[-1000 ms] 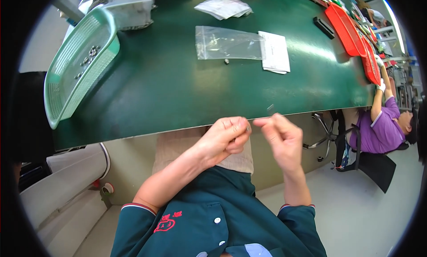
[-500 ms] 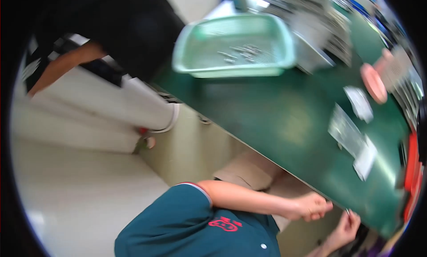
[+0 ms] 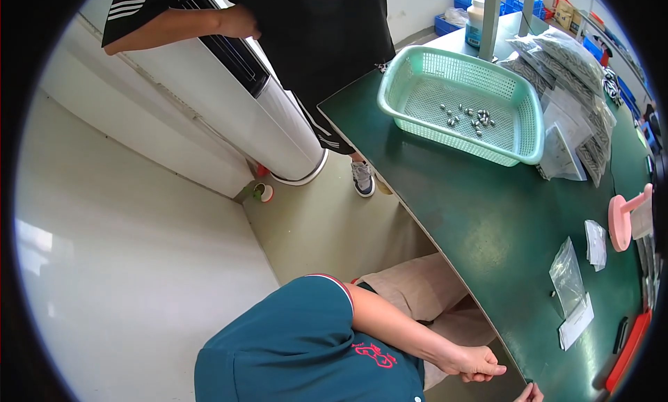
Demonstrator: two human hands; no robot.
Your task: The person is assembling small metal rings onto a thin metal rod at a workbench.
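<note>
My left hand (image 3: 479, 364) is closed in a loose fist beside the near edge of the green table, thumb against the fingers. Anything inside it is hidden. At the lower edge of the picture only the fingertips of my right hand (image 3: 532, 393) show, pinched together by the table edge. Something small and dark seems to be at their tips, too small to name. On the table beyond the hands lie a clear plastic bag (image 3: 568, 277) and a white paper packet (image 3: 577, 323) that touch each other.
A pale green mesh basket (image 3: 456, 141) holds several small metal pieces (image 3: 480, 116). Filled plastic bags (image 3: 567, 61) are piled beside it. A pink stand (image 3: 618, 223), white slips (image 3: 595, 244) and a red tray (image 3: 630, 353) line the right. A person in black (image 3: 320, 33) stands at the table's far-left corner.
The view has swung, so the table and basket sit further right and the picture is sharper. My right hand has slipped mostly out at the lower edge. My left hand stays closed.
</note>
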